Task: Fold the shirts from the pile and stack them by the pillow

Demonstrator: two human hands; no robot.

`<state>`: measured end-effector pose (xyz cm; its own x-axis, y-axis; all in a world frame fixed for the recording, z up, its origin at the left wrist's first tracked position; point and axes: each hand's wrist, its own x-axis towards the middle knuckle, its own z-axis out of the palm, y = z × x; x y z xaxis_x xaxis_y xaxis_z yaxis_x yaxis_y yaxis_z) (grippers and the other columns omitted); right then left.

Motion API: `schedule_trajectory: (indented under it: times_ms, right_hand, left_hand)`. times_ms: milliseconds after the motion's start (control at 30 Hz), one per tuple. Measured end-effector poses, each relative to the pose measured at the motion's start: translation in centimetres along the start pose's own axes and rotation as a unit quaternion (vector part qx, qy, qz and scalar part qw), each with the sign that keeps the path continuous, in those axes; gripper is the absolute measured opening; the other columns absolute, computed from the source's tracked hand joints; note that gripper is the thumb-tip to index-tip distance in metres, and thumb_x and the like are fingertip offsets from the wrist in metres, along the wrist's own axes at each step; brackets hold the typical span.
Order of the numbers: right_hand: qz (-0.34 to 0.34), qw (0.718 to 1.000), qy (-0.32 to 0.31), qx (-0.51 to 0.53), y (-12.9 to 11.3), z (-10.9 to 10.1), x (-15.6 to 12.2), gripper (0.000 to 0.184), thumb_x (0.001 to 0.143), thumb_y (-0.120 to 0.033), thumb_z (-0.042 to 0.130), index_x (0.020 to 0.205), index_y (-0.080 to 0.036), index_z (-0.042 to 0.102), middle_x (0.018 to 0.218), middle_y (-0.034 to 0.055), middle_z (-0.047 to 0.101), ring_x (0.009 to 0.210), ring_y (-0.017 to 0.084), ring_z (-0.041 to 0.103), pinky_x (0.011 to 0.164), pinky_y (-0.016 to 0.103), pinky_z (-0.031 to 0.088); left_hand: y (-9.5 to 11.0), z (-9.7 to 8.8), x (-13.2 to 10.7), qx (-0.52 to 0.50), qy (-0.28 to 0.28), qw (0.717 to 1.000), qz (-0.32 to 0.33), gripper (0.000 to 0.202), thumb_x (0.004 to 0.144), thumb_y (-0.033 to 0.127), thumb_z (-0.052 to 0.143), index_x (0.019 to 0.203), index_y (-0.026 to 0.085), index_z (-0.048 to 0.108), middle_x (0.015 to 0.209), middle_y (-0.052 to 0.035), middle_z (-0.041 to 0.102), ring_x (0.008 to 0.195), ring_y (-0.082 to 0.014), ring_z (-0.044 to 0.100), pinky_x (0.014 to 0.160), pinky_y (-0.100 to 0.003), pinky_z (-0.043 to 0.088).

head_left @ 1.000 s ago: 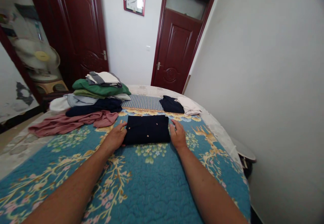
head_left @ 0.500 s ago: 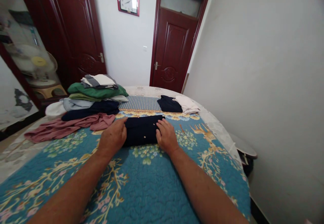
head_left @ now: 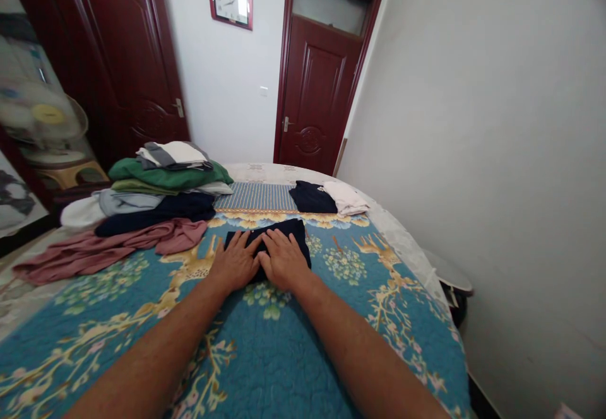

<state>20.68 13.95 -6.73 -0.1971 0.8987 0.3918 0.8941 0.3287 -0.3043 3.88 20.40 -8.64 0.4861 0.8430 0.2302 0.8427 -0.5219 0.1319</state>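
Note:
A folded dark navy garment (head_left: 299, 236) lies on the teal floral bedspread (head_left: 293, 356) in front of me. My left hand (head_left: 238, 261) rests flat on its left part, fingers spread. Beside it my right hand (head_left: 283, 258) lies palm down on the middle of the cloth, fingers stretched out, and the two thumbs come close together. Both hands cover much of the garment, so its exact kind cannot be made out.
At the left is a pile of clothes, with a green garment (head_left: 170, 174) high in it and a pink garment (head_left: 113, 248) in front. A folded dark garment (head_left: 312, 197) and a pale pink one (head_left: 345, 198) lie at the back right. A wall (head_left: 473, 122) borders the right side.
Both hands have moved inward from the ends of the navy garment and now lie flat on top of it. The garment looks slightly turned, and the view has shifted a little.

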Motion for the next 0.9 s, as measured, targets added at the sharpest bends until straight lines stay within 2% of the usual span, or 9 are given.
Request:
schedule_trajectory:
  times_ms: [200,433,600,733,900]
  right_hand:
    - [0.043,0.998,-0.036,0.011,1.4,0.7,2.4,0.059,0.105,-0.056,0.041,0.153,-0.021,0.048,0.161,0.0125,0.044,0.153,0.029,0.033,0.125,0.061,0.018]
    - [0.047,0.998,-0.024,0.016,2.6,1.1,2.7,0.066,0.104,-0.061,0.039,0.153,-0.017,0.048,0.160,0.0155,0.045,0.152,0.029,0.034,0.126,0.056,0.018]
    - [0.086,0.996,-0.036,-0.004,5.1,1.0,3.4,0.065,0.103,-0.061,0.041,0.148,-0.016,0.051,0.157,0.0175,0.049,0.149,0.031,0.037,0.123,0.055,0.022]
    - [0.106,0.993,-0.049,-0.002,7.2,1.2,3.9,0.062,0.105,-0.059,0.039,0.148,-0.015,0.050,0.155,0.0170,0.051,0.147,0.030,0.039,0.122,0.054,0.023]
    - [0.119,0.992,-0.043,0.000,7.7,1.5,3.7,0.061,0.106,-0.058,0.036,0.147,-0.016,0.051,0.155,0.0164,0.051,0.146,0.029,0.040,0.122,0.053,0.022]
  left_hand:
    - [-0.2,-0.1,0.5,0.004,-0.004,1.000,-0.008,0.060,0.101,0.052,0.039,0.158,0.035,0.043,0.163,-0.0160,0.043,0.153,-0.0418,0.031,0.118,-0.070,0.017]
    - [-0.9,0.6,0.5,-0.011,0.016,1.000,-0.013,0.064,0.101,0.051,0.037,0.159,0.023,0.044,0.164,-0.0191,0.040,0.155,-0.0392,0.029,0.122,-0.065,0.015]
    - [-2.2,0.8,1.0,-0.003,0.009,0.997,-0.071,0.072,0.102,0.058,0.030,0.157,0.013,0.045,0.163,-0.0231,0.040,0.151,-0.0403,0.035,0.123,-0.059,0.020]
    - [-2.9,0.9,1.4,-0.002,-0.011,0.995,-0.102,0.072,0.103,0.059,0.025,0.158,0.016,0.042,0.165,-0.0189,0.038,0.152,-0.0357,0.035,0.124,-0.058,0.020]
    - [-3.0,0.9,2.0,-0.016,-0.023,0.989,-0.147,0.079,0.100,0.066,0.022,0.159,0.015,0.039,0.165,-0.0187,0.038,0.154,-0.0371,0.031,0.124,-0.060,0.020]
